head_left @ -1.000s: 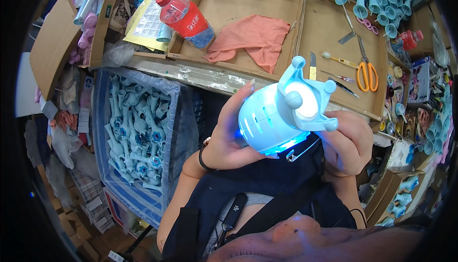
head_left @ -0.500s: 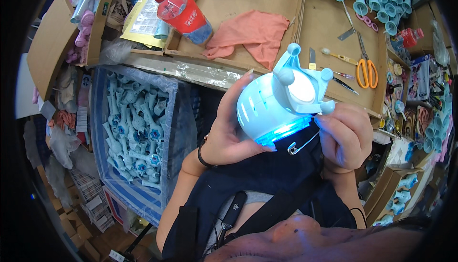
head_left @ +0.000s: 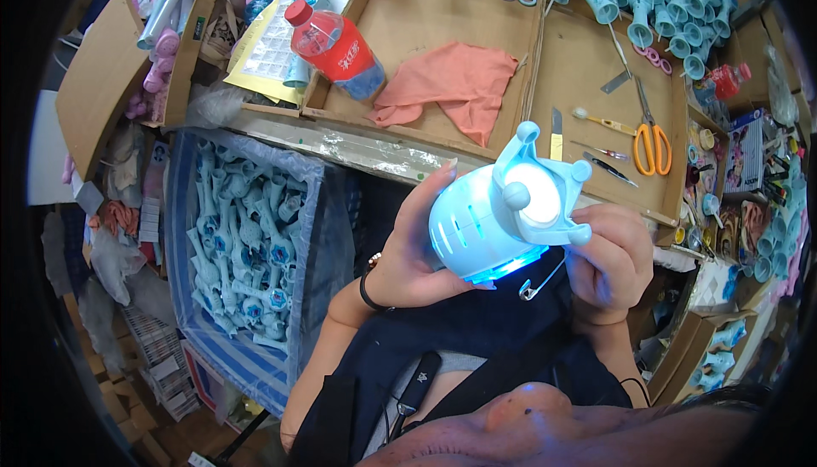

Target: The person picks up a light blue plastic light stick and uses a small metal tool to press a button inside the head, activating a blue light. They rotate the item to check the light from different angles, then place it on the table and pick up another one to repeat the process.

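My left hand (head_left: 413, 254) is wrapped around the side of a light-blue plastic toy piece (head_left: 468, 220). Its body is rounded and slotted, with ball-tipped prongs circling a white disc, and blue light glows from its lower edge. At the toy's right side, my right hand (head_left: 611, 259) is closed, thumb and fingers pinched together. From that pinch hangs an open metal safety pin (head_left: 529, 291), its coiled or clasp end dangling below the glowing edge. The right fingertips are beside the nearest prong; whether they touch it I cannot tell.
On the bench, cardboard trays (head_left: 532, 97) hold an orange cloth (head_left: 451, 88), orange-handled scissors (head_left: 654, 148), a knife (head_left: 557, 133) and a small brush (head_left: 604, 121). A red-capped bottle (head_left: 340, 54) stands by the left tray. A lined crate (head_left: 311, 237) at left contains many light-blue parts.
Both hands and the toy sit slightly lower in the picture, and the bench scene has shifted down a little too. The grip on the toy and the pinch on the safety pin persist.
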The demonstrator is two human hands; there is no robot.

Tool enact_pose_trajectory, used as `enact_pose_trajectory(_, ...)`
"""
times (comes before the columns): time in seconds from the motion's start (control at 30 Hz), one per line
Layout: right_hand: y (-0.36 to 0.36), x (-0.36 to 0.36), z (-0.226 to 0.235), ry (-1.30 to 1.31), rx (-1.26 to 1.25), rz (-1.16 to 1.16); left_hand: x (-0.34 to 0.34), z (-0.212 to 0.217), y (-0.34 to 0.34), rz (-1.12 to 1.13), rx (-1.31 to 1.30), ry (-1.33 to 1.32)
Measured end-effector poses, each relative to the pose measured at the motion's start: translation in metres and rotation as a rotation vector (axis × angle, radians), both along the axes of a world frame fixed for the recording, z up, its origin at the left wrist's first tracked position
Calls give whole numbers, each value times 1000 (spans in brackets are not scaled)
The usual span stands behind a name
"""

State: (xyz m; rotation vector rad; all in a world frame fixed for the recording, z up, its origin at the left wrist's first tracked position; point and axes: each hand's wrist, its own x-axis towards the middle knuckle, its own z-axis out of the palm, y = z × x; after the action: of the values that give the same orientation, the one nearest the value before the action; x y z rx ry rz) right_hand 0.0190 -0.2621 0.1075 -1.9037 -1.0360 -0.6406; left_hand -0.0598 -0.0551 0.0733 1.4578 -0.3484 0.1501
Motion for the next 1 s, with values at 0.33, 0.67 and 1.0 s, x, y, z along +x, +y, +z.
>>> enact_pose_trajectory(0.33, -1, -1, 5, -53, -7, 60, 1, 3, 2, -50, 11, -39)
enact_pose_trajectory(0.67, -1, -1, 9, -6, 28, 181, 7, -2, 2, -63, -5, -101)
enact_pose_trajectory(1.0, -1, -1, 6, -15, 21, 173, 10, -1, 5, -59, 28, -112)
